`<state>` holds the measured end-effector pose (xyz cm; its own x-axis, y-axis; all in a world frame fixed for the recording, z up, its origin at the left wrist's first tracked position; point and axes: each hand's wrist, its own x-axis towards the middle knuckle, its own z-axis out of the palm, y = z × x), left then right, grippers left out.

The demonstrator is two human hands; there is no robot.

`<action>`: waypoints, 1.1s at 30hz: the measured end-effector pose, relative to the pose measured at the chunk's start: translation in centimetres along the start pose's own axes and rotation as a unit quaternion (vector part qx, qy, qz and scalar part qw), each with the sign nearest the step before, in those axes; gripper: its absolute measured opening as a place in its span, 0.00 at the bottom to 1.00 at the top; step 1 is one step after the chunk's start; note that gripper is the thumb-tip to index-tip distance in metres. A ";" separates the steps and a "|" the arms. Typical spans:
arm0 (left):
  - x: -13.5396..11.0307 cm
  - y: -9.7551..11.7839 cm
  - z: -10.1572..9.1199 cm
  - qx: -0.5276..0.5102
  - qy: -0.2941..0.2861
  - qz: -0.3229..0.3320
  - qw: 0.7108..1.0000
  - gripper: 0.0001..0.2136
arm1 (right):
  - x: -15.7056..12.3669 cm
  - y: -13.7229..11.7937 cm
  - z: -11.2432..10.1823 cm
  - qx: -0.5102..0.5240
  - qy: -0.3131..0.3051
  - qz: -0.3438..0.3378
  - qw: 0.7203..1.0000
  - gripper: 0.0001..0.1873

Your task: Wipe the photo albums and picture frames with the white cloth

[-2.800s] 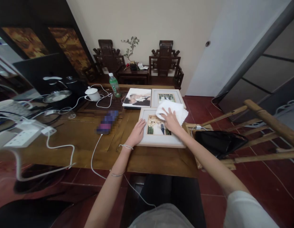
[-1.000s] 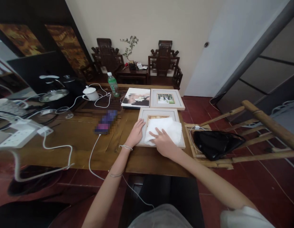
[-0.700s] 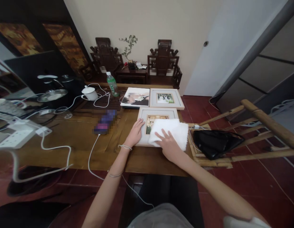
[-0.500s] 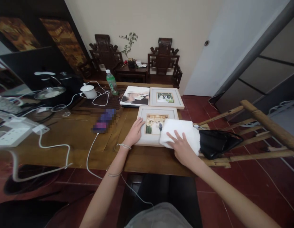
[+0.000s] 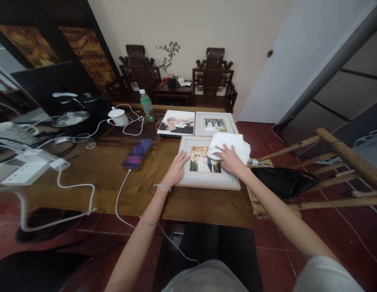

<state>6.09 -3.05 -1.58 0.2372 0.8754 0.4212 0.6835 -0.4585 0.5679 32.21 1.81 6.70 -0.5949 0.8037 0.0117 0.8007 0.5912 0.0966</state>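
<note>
A light wood picture frame (image 5: 211, 184) lies flat near the table's right end, with a wide pale mat around a wedding photo. My left hand (image 5: 178, 166) rests on its left border, fingers stretched out over the edge. My right hand (image 5: 229, 157) grips a folded white cloth (image 5: 232, 142) and presses it on the frame's upper right part, hiding that corner. Just behind lies a second framed photo (image 5: 199, 121), its lower edge partly under the cloth. Beside that one sits a white-covered photo album or print (image 5: 177, 126) on a dark item.
Left on the table (image 5: 151, 202) are a phone (image 5: 137, 154) on a charging cable, a green-labelled bottle (image 5: 147, 105), a lidded white cup (image 5: 118, 117), a pot (image 5: 73, 121) and a power strip (image 5: 26, 168). A wooden rack (image 5: 343, 156) with a black bag (image 5: 282, 182) stands right.
My right hand has slid the cloth away from me, from the frame's lower right side to its upper right corner. The lower right corner now shows. My left hand stays on the left border.
</note>
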 end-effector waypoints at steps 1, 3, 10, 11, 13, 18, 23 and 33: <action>0.0 0.0 0.0 -0.002 0.001 -0.002 1.000 0.24 | -0.2 -0.2 0.1 -0.001 0.000 0.002 1.000 0.33; 0.1 0.0 0.1 -0.012 0.005 -0.004 1.000 0.24 | -1.1 -1.1 0.2 0.002 -0.009 0.001 1.000 0.34; 0.1 -0.1 0.3 -0.016 0.027 -0.004 0.999 0.24 | -8.6 -5.8 -1.3 0.070 -0.062 -0.011 0.996 0.35; 0.1 0.0 0.3 -0.016 0.026 -0.005 1.000 0.24 | -9.3 -6.2 -1.7 0.089 -0.072 -0.018 0.993 0.35; 0.0 0.0 0.3 -0.015 0.023 -0.005 1.000 0.23 | -10.0 -6.5 -2.2 0.121 -0.087 -0.031 0.988 0.37; 0.0 0.0 0.1 -0.014 0.013 0.005 1.000 0.24 | -5.9 -5.0 -1.0 0.101 -0.044 -0.023 0.994 0.35; 0.0 -0.2 0.2 -0.015 0.013 0.010 1.000 0.24 | 0.9 -1.5 0.4 0.043 0.029 0.011 0.999 0.32; 0.3 -0.7 0.8 -0.015 0.033 0.022 0.999 0.24 | 8.0 -6.6 -0.5 0.016 0.114 -0.088 0.989 0.29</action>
<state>6.26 -2.40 -2.44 0.2202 0.8429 0.4910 0.6521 -0.5015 0.5686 22.09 4.33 6.63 -0.7224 0.6548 0.2220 0.6833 0.7252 0.0847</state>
